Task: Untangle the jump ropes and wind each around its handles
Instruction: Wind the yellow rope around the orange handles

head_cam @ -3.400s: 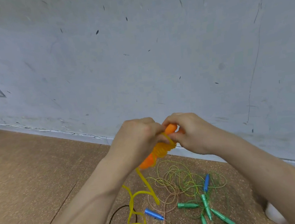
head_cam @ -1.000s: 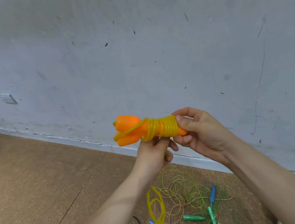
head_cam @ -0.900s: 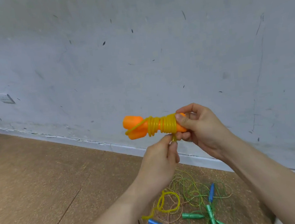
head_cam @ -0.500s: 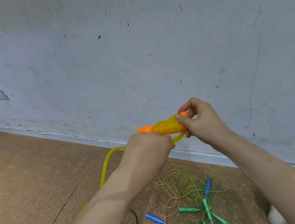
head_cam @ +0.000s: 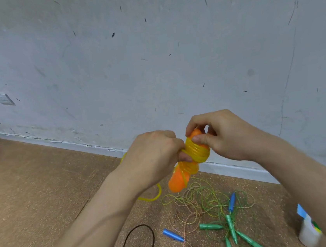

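Note:
Two orange handles [head_cam: 178, 182] are held together in the air, with yellow rope [head_cam: 196, 151] coiled tightly round their middle. My right hand [head_cam: 223, 134] pinches the handles' upper end, thumb on the coils. My left hand [head_cam: 154, 157] grips the loose yellow rope beside the coils; its fingertips are hidden behind the bundle. A loose yellow loop [head_cam: 150, 198] hangs under my left wrist. On the floor lies a tangle of thin green and tan ropes [head_cam: 203, 202] with blue handles [head_cam: 173, 235] and green handles [head_cam: 231, 229].
A scuffed grey wall [head_cam: 151, 63] with a white skirting stands just behind the cork floor [head_cam: 33, 189]. A black cord loop [head_cam: 137, 244] lies near my feet. A small white container [head_cam: 309, 230] with a blue label sits at the lower right.
The bundle has tilted from nearly level to steeply slanted, its free end now pointing down. My left hand has brought the yellow rope round it again, and less loose rope trails.

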A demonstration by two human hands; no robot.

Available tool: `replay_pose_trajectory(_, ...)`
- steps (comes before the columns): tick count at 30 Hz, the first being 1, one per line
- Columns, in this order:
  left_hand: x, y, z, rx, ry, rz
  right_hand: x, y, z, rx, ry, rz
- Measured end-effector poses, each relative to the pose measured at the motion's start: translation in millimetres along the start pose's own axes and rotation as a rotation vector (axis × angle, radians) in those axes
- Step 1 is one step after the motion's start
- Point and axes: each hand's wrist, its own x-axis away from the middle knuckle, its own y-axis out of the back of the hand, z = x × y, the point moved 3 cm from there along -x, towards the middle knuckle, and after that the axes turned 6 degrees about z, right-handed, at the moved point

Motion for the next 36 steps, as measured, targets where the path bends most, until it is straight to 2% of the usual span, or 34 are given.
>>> replay_pose_trajectory(3,2.1,0.2,3.5,0.099,-0.144,-0.127,2.7,8.2,-4.4,-0.222,0.035,0.090)
replay_pose_trajectory(7,4.8,5.7,5.1,0.007,-0.223,-0.406,6.1,11.5,-14.3,-0.626,0.015,0.124)
replay_pose_trajectory(10,1.9,6.8,9.5,0.057,-0.221,-0.499,5.0,8.5,-17.2,-0.949,-0.024,0.150)
replay_pose_trajectory(12,-1.0,2.8,12.7,0.201,-0.147,-0.490,4.0,4.8,-18.3,-1.133,-0.041,0.122)
replay_pose_trajectory(13,-2.2,0.5,11.5,0.358,-0.093,-0.468,3.7,2.8,-19.5,-1.205,-0.047,0.098)
replay_pose_trajectory(16,-7.5,-20.7,22.0,1.054,0.289,-0.307,3.3,-1.1,-19.4,-1.351,-0.081,0.020)
replay_pose_trajectory(18,-9.4,-37.4,33.0,1.138,0.460,-0.198,2.0,-1.3,-18.8,-1.429,-0.124,-0.063)
replay_pose_trajectory(21,-10.4,-43.3,23.4,1.272,0.542,-0.186,-0.6,-5.2,-18.6,-1.531,-0.213,-0.225)
replay_pose_trajectory(24,-10.6,-41.4,-4.0,1.481,0.497,-0.160,-1.8,-13.2,-19.5,-1.555,-0.294,-0.340)
replay_pose_trajectory(29,-11.1,-33.1,-14.9,1.508,0.612,-0.135,-2.1,-23.5,-20.6,-1.329,-0.354,-0.503)
replay_pose_trajectory(32,-13.4,-27.3,-13.6,1.837,0.589,-0.172,-2.0,-27.9,-16.9,-1.140,-0.324,-0.586)
replay_pose_trajectory(34,-14.9,-23.5,-11.4,1.886,0.584,-0.225,-1.7,-28.3,-13.2,-0.997,-0.272,-0.599)
replay_pose_trajectory(36,-13.9,-21.7,-5.0,1.811,0.611,-0.308,-2.1,-24.2,-11.8,-0.937,-0.234,-0.503)
